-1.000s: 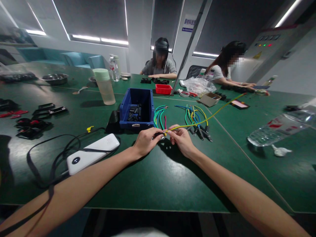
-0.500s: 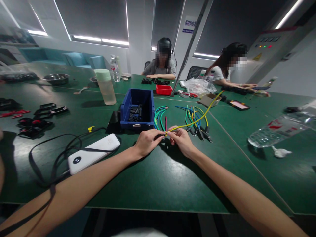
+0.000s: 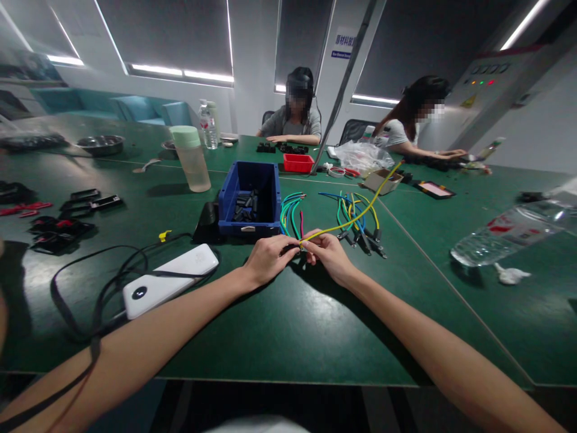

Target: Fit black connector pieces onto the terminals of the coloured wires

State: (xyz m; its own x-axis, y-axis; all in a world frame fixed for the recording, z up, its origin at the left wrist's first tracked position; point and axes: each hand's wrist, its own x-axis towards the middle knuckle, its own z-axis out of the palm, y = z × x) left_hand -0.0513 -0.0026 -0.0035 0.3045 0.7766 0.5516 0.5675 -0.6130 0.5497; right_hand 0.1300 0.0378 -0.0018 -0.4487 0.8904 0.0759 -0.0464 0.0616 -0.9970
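- The left hand is pinching, fingers closed, a small dark piece at the near end of the yellow wire; what the piece is cannot be told.
- The right hand is gripping the same wire just beside it, fingers closed around it.
- The yellow wire is arching up and away over the green bench, above a loose bunch of coloured wires.
- A blue bin of dark parts is sitting just beyond the hands, green wires lying beside it.
- A white power bank is lying near the left forearm.
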